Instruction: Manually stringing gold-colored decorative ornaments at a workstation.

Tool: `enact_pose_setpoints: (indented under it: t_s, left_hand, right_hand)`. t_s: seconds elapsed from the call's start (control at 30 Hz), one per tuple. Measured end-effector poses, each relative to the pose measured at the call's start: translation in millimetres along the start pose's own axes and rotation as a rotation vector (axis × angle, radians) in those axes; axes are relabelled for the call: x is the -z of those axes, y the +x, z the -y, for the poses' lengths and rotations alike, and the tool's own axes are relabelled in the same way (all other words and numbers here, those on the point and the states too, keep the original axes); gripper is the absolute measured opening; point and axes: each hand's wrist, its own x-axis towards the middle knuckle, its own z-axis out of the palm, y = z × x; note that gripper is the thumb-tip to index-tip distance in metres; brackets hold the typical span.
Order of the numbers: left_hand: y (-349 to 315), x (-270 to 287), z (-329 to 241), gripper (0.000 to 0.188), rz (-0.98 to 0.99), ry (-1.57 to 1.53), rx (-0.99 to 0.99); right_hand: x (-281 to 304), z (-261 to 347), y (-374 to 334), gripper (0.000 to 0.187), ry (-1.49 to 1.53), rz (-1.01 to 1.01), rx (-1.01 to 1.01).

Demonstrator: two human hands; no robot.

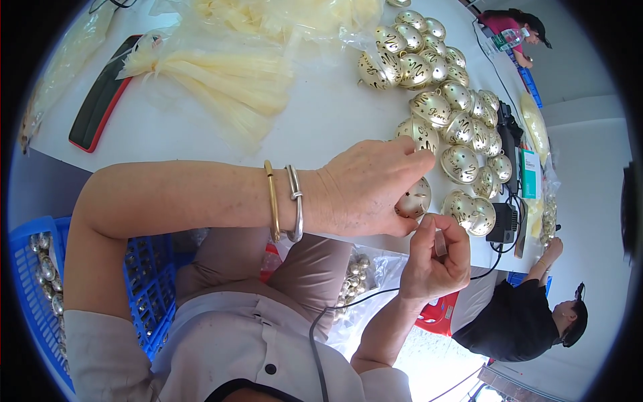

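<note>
My left hand (372,184), with two bangles at the wrist, is closed around a shiny gold ball ornament (415,198) with dark markings, thumb and index finger on either side. Close by, my right hand (439,260) has its thumb and index finger pinched together by the left thumb's tip. A translucent pale strip, probably ribbon (440,243), shows between its fingers. Whether the strip is joined to the ornament cannot be seen. Several more gold ball ornaments (459,164) crowd the white table beyond and to the right of my hands.
A tied bundle of sheer cream ribbons (221,84) and a black-and-red case (104,97) lie far left. Below are a blue basket (40,231) of small ornaments and a bag of more (355,281). A cable (355,299) crosses my front. Two people sit along the right.
</note>
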Motion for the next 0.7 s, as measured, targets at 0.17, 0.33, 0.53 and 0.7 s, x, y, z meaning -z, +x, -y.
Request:
enact_pose_setpoints:
  t_s: [0.17, 0.33, 0.53, 0.7]
  left_hand:
    - [-0.9, 0.6, 0.4, 0.042, -0.002, 0.004, -0.002]
    - [-2.1, 2.7, -2.5, 0.042, -0.012, 0.011, 0.016]
    - [-1.1, 2.0, -2.3, 0.040, -0.011, 0.057, 0.009]
    - [-1.8, 4.6, -4.1, 0.041, 0.025, 0.103, 0.025]
  right_hand:
    - [-3.9, 0.1, 1.4, 0.005, 0.059, 0.012, -0.072]
    - [-4.0, 3.7, 3.9, 0.005, 0.019, 0.004, -0.086]
    - [-3.0, 7.8, 6.0, 0.005, -0.125, -0.006, -0.034]
    - [-2.7, 10.0, 6.0, 0.005, -0.031, 0.038, -0.112]
